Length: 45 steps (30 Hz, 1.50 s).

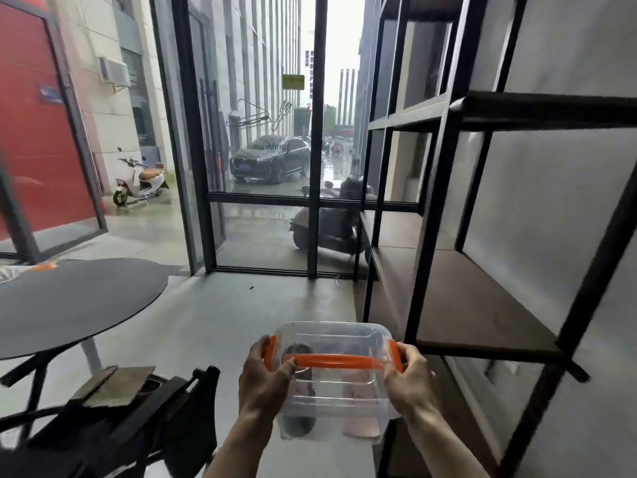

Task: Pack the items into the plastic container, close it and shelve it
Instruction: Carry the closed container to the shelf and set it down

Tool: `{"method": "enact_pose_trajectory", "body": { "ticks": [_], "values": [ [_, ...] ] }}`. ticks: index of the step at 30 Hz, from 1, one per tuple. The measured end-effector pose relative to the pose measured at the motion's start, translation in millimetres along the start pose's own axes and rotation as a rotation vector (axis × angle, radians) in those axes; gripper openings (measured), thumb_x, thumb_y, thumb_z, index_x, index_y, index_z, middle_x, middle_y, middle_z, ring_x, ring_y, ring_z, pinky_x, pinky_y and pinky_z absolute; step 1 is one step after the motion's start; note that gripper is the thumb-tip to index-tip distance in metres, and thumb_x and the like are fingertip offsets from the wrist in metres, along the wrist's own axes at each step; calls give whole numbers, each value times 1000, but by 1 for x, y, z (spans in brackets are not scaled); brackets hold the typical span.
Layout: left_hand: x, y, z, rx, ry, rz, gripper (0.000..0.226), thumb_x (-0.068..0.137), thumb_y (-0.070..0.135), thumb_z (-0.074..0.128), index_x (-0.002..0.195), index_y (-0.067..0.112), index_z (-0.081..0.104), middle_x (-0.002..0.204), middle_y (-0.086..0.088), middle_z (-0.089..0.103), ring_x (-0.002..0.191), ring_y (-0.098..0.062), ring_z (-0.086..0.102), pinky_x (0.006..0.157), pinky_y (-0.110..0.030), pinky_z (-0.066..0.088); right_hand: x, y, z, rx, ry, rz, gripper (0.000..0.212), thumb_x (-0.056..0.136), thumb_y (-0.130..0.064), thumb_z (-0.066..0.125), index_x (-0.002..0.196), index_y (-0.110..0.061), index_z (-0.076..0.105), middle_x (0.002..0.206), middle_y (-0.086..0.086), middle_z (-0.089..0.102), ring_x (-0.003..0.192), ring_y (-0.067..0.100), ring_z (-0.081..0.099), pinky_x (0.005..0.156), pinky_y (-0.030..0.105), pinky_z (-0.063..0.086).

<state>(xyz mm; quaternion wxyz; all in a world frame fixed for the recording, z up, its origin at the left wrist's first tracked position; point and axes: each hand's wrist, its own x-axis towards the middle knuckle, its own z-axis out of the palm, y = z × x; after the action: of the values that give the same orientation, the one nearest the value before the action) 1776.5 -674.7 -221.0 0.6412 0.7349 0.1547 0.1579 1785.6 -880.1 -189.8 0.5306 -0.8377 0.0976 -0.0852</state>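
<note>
container [332, 384]: clear glossy plastic (orange handle [339, 361]) | shelf unit [482, 298]: matt black metal, brown wood boards

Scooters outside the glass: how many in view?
2. A white scooter parked left by the red wall; a dark scooter right against the glass, beside the shelf. Others may be hidden behind frames.

The container [334, 381] is clear plastic with an orange handle [339, 361] and orange side clips. The shelf [482, 305] has a black frame and dark brown boards. The round surface [69, 301] is black, the floor [220, 326] plain grey.
</note>
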Motion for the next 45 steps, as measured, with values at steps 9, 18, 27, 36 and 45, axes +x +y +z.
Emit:
{"method": "enact_pose_trajectory", "body": {
  "ticks": [9, 18, 27, 36, 45],
  "values": [
    [272, 1, 54, 7, 52, -7, 73, 81, 23, 78, 145, 17, 43, 143, -8, 54, 125, -31, 54, 106, -49, 45, 246, -54, 122, 1, -21, -13, 41, 98, -31, 61, 134, -13, 57, 95, -1, 63, 76, 13, 54, 55, 12, 37],
    [484, 0, 125, 73, 25, -20, 71, 84, 22, 75, 146, 16, 41, 144, -9, 52, 126, -31, 52, 106, -50, 45, 453, -71, 210, -36, 30, 54, 40, 93, -31, 62, 131, -19, 62, 107, 7, 75, 97, 29, 70, 89, 44, 58],
    [707, 27, 254, 87, -35, -1, 71, 83, 21, 76, 145, 16, 42, 142, -9, 52, 119, -28, 53, 102, -49, 47, 702, -77, 252, 32, 50, 75, 40, 93, -24, 64, 132, -16, 59, 94, -2, 65, 85, 21, 64, 77, 35, 58],
    [853, 42, 421, 142, -274, 62, 70, 81, 23, 78, 142, 20, 45, 137, -7, 55, 119, -27, 55, 102, -49, 48, 865, -51, 208, 45, 276, 198, 27, 91, -30, 67, 116, -23, 64, 101, 2, 74, 87, 23, 69, 80, 38, 59],
    [849, 48, 660, 77, -886, 123, 76, 71, 29, 82, 139, 23, 50, 132, 2, 60, 116, -20, 59, 102, -39, 46, 899, 37, 76, -46, 815, 425, 31, 93, -25, 65, 120, -9, 59, 106, 12, 69, 89, 28, 67, 79, 41, 57]
  ]
}}
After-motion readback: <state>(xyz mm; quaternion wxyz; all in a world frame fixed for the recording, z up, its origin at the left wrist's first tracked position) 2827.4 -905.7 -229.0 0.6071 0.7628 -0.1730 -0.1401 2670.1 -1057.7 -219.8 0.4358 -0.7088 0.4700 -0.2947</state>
